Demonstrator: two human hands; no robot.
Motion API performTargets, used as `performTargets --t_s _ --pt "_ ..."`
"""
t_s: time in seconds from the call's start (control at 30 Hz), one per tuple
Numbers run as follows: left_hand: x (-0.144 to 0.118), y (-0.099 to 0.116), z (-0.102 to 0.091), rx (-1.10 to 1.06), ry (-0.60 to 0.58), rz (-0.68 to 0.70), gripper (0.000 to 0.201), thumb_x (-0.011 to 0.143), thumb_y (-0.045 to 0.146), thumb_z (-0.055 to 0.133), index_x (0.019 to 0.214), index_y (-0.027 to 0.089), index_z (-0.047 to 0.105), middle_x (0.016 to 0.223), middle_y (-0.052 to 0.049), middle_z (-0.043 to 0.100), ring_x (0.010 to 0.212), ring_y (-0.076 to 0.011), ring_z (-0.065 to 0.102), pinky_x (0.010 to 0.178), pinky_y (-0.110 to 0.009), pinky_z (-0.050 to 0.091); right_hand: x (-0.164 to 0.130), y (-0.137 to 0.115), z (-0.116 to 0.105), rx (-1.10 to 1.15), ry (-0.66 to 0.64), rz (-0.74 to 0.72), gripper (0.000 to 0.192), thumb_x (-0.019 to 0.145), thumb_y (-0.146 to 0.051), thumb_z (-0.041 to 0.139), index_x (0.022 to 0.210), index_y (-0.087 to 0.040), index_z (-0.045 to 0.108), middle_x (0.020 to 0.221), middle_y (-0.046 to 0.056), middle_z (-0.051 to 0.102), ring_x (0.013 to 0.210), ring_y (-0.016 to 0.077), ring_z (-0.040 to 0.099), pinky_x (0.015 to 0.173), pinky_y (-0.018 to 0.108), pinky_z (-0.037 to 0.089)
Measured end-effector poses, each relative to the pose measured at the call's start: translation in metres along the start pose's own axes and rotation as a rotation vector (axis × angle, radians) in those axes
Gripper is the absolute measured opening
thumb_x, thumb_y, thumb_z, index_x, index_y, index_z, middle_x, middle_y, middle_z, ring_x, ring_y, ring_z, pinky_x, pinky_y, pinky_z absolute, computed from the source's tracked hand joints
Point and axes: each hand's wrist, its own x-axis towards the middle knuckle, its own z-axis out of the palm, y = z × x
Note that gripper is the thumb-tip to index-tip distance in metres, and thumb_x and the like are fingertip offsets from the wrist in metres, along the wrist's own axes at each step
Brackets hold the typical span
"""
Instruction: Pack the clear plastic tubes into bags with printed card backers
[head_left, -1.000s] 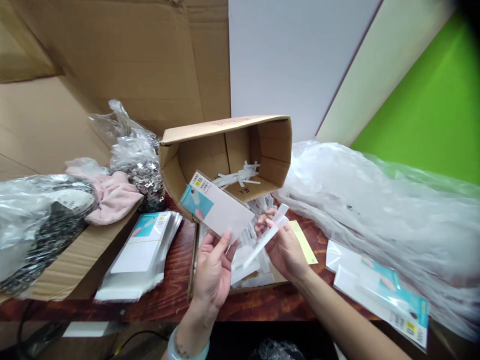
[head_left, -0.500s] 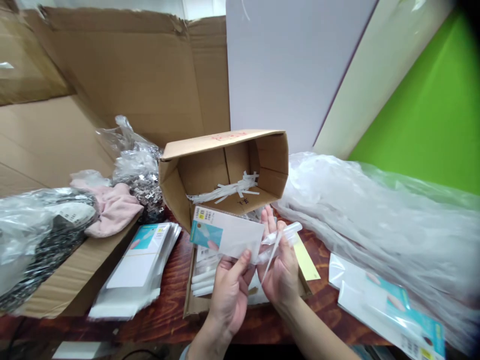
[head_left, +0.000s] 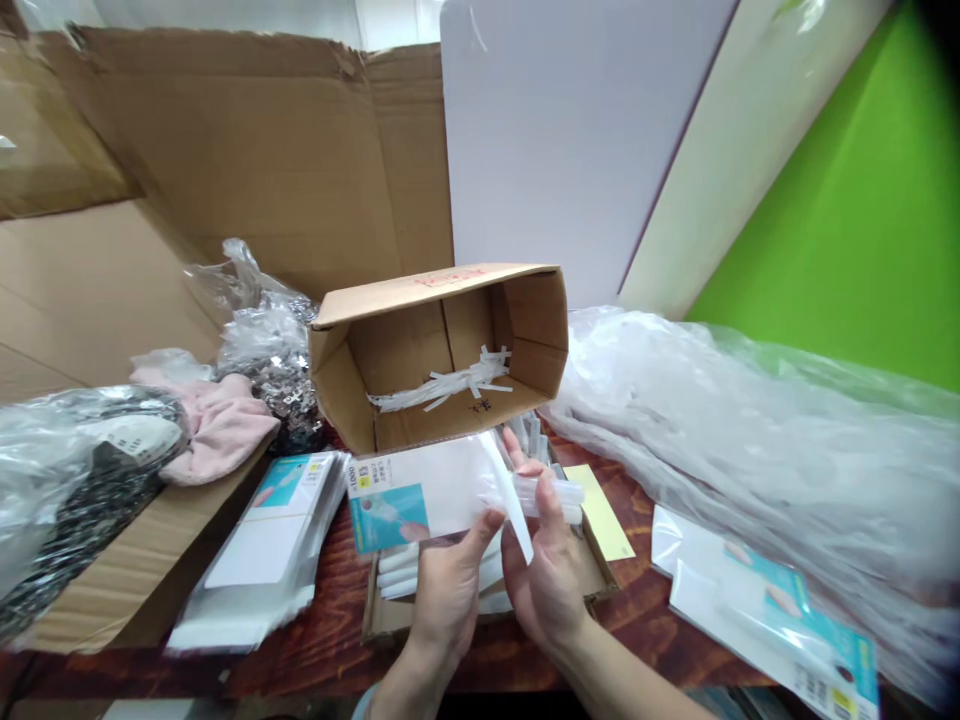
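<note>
Left hand (head_left: pixel 450 590) pinching the clear packet (head_left: pixel 420 490), right hand (head_left: pixel 544 570) gripping a white tube (head_left: pixel 544 495) at its mouth; likely inserting, needing steady alignment.

A tipped cardboard box (head_left: pixel 439 350) blocked the way ahead. A stack of packets (head_left: pixel 262 530) crowded the left, crumpled plastic sheeting (head_left: pixel 750 440) the right. Only strips of bare wooden table (head_left: pixel 637 610) stayed open near the front edge.
</note>
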Motion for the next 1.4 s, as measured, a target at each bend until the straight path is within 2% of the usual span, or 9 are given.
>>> performTargets --t_s 0.2,0.33,0.47,0.53,0.6,0.77,0.97,1.1,1.4 --pt "0.011 0.009 -0.017 0.193 -0.103 -0.156 0.057 0.059 0.029 0.091 0.109 0.012 0.071 0.099 -0.009 0.074 0.100 -0.0230 0.066 0.096 -0.032 0.048 -0.006 -0.008 -0.008 -0.181 -0.048 0.128 0.039 0.086 -0.046 0.064 0.118 -0.026 0.056 0.114 0.003 0.068 0.104 0.0203 0.067 0.089 0.032 0.057" --pt "0.013 0.019 -0.024 0.208 -0.211 -0.316 0.060 0.056 0.036 0.092 0.105 0.009 0.070 0.090 -0.011 0.072 0.075 -0.0202 0.066 0.065 -0.028 0.054 -0.003 -0.009 -0.023 -0.406 -0.172 -0.211 0.039 0.097 -0.036 0.051 0.136 -0.030 0.046 0.124 0.003 0.065 0.107 0.0177 0.067 0.095 0.033 0.054" --pt "0.006 0.033 -0.022 -0.019 -0.269 -0.429 0.071 0.067 0.069 0.073 0.115 0.016 0.066 0.110 -0.010 0.068 0.083 -0.0195 0.067 0.073 -0.030 0.057 0.016 -0.024 -0.037 -1.030 -0.802 -0.814 0.037 0.097 -0.021 0.051 0.134 -0.027 0.052 0.138 0.005 0.057 0.128 0.0176 0.055 0.115 0.038 0.037" --pt "0.005 0.040 -0.018 -0.120 -0.220 -0.450 0.060 0.079 0.059 0.069 0.117 0.013 0.065 0.116 -0.013 0.067 0.091 -0.0213 0.068 0.077 -0.029 0.057 0.027 -0.034 -0.039 -1.311 -1.094 -0.969 0.037 0.099 -0.017 0.044 0.134 -0.025 0.052 0.141 0.005 0.054 0.136 0.0157 0.046 0.123 0.042 0.017" --pt "0.006 0.045 -0.014 -0.134 -0.152 -0.469 0.039 0.088 0.034 0.066 0.118 0.008 0.064 0.115 -0.015 0.067 0.092 -0.0213 0.069 0.075 -0.028 0.058 0.033 -0.043 -0.036 -1.460 -1.206 -0.982 0.038 0.099 -0.021 0.043 0.136 -0.022 0.050 0.140 0.005 0.055 0.140 0.0172 0.040 0.123 0.047 -0.003" --pt "0.009 0.047 -0.009 -0.135 -0.022 -0.395 0.019 0.091 0.016 0.060 0.108 0.012 0.067 0.109 -0.010 0.071 0.077 -0.0144 0.070 0.062 -0.022 0.057 0.030 -0.052 -0.029 -1.402 -1.165 -0.751 0.077 0.079 -0.055 0.067 0.141 -0.016 0.043 0.141 0.013 0.053 0.141 0.0281 0.038 0.122 0.051 -0.004" --pt "0.006 0.047 -0.010 -0.066 0.001 -0.282 0.037 0.077 0.012 0.076 0.113 0.013 0.067 0.105 -0.009 0.073 0.087 -0.0187 0.071 0.075 -0.025 0.057 0.018 -0.061 -0.030 -1.209 -1.012 -0.562 0.064 0.085 -0.047 0.063 0.142 -0.022 0.046 0.148 0.010 0.045 0.140 0.0296 0.039 0.121 0.051 0.016" --pt "0.003 0.044 -0.005 0.031 -0.006 -0.243 0.051 0.075 0.015 0.078 0.124 0.016 0.063 0.116 -0.011 0.070 0.101 -0.0240 0.068 0.084 -0.029 0.055 0.021 -0.066 -0.026 -1.210 -0.876 -0.531 0.050 0.090 -0.033 0.061 0.138 -0.024 0.053 0.135 0.007 0.058 0.130 0.0243 0.051 0.110 0.043 0.041" --pt "0.006 0.029 0.001 0.109 0.011 -0.243 0.058 0.070 0.017 0.080 0.126 0.014 0.062 0.108 -0.011 0.072 0.089 -0.0210 0.070 0.071 -0.024 0.053 0.057 -0.055 -0.014 -1.433 -0.958 -0.569 0.032 0.077 -0.027 0.076 0.109 -0.024 0.073 0.109 0.006 0.073 0.100 0.0241 0.070 0.090 0.039 0.055"
